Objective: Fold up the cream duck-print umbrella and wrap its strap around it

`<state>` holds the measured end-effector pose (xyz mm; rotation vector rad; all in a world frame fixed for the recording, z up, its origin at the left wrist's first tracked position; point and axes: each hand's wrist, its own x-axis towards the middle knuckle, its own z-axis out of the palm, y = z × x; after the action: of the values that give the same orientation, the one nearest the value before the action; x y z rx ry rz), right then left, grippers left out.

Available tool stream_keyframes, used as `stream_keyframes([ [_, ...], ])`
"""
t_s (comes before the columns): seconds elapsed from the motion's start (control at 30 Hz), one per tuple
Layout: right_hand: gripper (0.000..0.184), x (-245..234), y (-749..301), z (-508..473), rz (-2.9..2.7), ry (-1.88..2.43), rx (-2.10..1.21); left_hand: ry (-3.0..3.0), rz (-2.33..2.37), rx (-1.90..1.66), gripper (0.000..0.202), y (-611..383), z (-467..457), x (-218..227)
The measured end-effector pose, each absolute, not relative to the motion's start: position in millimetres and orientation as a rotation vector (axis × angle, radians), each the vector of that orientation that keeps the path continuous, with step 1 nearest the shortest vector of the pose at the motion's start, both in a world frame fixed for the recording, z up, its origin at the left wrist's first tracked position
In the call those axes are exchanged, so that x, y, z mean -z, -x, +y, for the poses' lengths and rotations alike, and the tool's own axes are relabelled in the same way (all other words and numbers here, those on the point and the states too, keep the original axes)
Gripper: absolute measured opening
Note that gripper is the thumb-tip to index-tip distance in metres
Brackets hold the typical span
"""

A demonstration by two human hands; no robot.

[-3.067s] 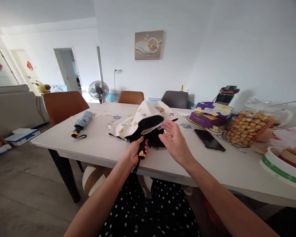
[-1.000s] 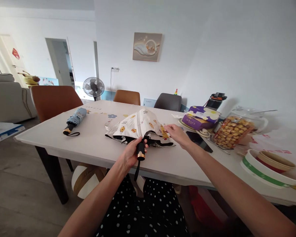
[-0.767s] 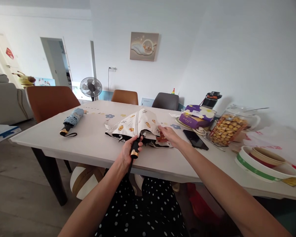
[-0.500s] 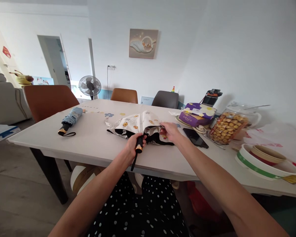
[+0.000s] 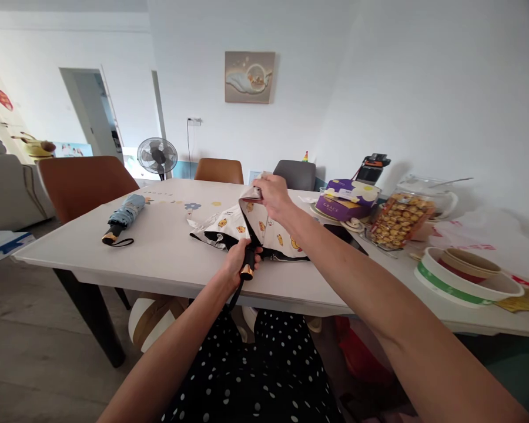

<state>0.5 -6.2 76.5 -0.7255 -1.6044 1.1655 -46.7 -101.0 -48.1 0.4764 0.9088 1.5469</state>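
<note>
A white umbrella (image 5: 227, 223) with small yellow-orange cartoon prints and a black lining lies loosely folded near the table's front edge. My left hand (image 5: 239, 258) is wrapped round its black handle, whose gold-coloured end points toward me with a black strap hanging off the table. My right hand (image 5: 271, 192) pinches a fold of the canopy and holds it raised above the handle. The right forearm covers part of the canopy's right side. Farther left lies a closed blue umbrella (image 5: 129, 210) with a black handle and wrist strap.
On the white table (image 5: 167, 252), a phone (image 5: 344, 238) lies right of the umbrella. Beyond it stand a purple tissue box (image 5: 341, 207), a clear jar of wrapped snacks (image 5: 401, 220), and bowls (image 5: 461, 276) beside a plastic bag (image 5: 480, 238). Chairs (image 5: 219, 171) line the far side.
My right hand has moved up and left from the canopy's right edge, lifting a fold of fabric with it. My left hand stays on the handle. The view has shifted slightly.
</note>
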Motion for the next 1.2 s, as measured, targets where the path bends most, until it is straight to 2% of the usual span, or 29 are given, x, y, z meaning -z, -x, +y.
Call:
stream_keyframes([
  [0.1, 0.006, -74.1, 15.7, -15.2, -1.701, 0.642, -1.339, -0.457, 0.899, -1.528, 0.014, 48.0, -103.3, 45.7],
  [0.2, 0.024, -70.2, 14.1, -19.8, -1.952, 0.559, -1.341, -0.402, 0.828, -1.524, 0.012, 49.6, -105.8, 42.1],
  [0.27, 0.032, -66.3, 4.1, -20.4, -2.054, 0.604, -1.135, -0.375, 0.788, -1.531, 0.009, 50.7, -106.0, 41.1],
  [0.43, 0.025, -45.6, -39.2, -21.9, -2.333, 0.783, -0.551, -0.358, 0.769, -1.515, 0.011, 52.2, -103.2, 44.1],
  [0.53, 0.029, -24.0, -63.2, -24.9, -2.483, 0.829, -0.350, -0.364, 0.760, -1.525, 0.011, 52.0, -102.9, 45.4],
  [0.8, 0.042, 28.7, -62.4, -25.8, -2.469, 0.702, -0.279, -0.404, 0.830, -1.501, 0.018, 49.5, -108.8, 38.3],
  [1.2, 0.045, 34.1, -57.4, -17.1, -2.597, 0.607, -0.153, -0.514, 0.978, -1.469, 0.025, 46.5, -104.8, 44.6],
])
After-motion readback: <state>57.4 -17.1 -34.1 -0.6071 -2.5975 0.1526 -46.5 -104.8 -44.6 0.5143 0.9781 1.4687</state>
